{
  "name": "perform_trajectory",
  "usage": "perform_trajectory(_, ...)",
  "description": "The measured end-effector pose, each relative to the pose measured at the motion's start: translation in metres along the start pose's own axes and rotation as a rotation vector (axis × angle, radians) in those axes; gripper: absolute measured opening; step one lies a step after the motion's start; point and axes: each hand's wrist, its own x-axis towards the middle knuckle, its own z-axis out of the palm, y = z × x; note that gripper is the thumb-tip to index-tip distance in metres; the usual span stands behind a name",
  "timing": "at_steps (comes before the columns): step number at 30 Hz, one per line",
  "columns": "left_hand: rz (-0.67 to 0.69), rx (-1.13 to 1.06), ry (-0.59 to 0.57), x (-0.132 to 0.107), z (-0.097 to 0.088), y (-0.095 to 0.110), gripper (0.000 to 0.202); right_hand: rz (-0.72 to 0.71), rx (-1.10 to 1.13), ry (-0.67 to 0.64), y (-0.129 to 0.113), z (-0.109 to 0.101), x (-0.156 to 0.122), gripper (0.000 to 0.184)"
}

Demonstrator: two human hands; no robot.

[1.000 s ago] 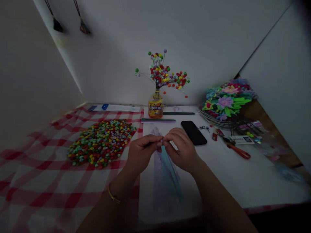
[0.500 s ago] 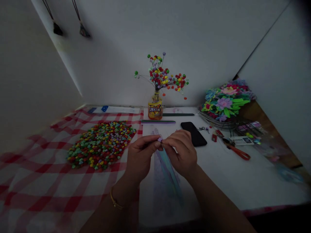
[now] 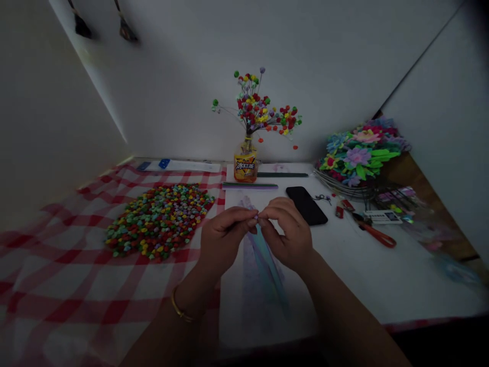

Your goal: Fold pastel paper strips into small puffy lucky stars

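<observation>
Both hands meet above the white surface, fingertips almost touching. Between the thumb and forefinger of my left hand (image 3: 223, 237) is a small purple paper star (image 3: 256, 217), mostly covered by the fingertips. My right hand (image 3: 288, 232) pinches the same star from the other side with thumb and forefinger. Under the hands lie long paper strips (image 3: 269, 275) in teal and purple, partly hidden by my fingers. To the left, a large heap of small folded paper stars (image 3: 160, 221) in many colours spreads over a red and white checked cloth (image 3: 126, 306).
A labelled bottle (image 3: 245, 165) holding wire-stemmed stars stands at the back. Thin dark and purple sticks (image 3: 250, 186) lie before it. Right of my hands are a black phone (image 3: 306, 205), orange-handled pliers (image 3: 378, 235) and a pile of fuzzy flowers (image 3: 359, 153).
The view has tilted slightly, so the background sits a little higher. My hands keep pinching the small purple star, with only slight finger movement.
</observation>
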Motion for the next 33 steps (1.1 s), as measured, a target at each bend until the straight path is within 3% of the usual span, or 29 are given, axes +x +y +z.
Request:
perform_trajectory(6, -0.082, 0.031, -0.051, 0.002, -0.003, 0.003, 0.011, -0.029, 0.014, -0.105, 0.003, -0.002, 0.002, 0.009)
perform_trajectory(11, -0.216, -0.15, 0.102, 0.002, 0.002, -0.001, 0.017, 0.023, -0.108, 0.072, -0.003, 0.006, -0.003, 0.008)
perform_trajectory(15, -0.228, -0.221, 0.088, 0.003, 0.001, -0.002, 0.014, 0.012, -0.132, 0.077, -0.004, 0.006, -0.005, 0.013)
perform_trajectory(25, -0.174, 0.043, 0.03, 0.005, -0.007, 0.004, 0.009, 0.001, -0.038, -0.06, 0.0, 0.002, 0.0, 0.01)
perform_trajectory(30, -0.212, -0.103, 0.028, 0.007, -0.006, 0.003, 0.012, 0.048, 0.0, 0.039, 0.0, 0.005, -0.003, 0.013)
perform_trajectory(33, -0.243, -0.149, 0.011, 0.008, -0.006, 0.003, 0.012, 0.054, -0.022, 0.025, -0.001, 0.005, -0.003, 0.01)
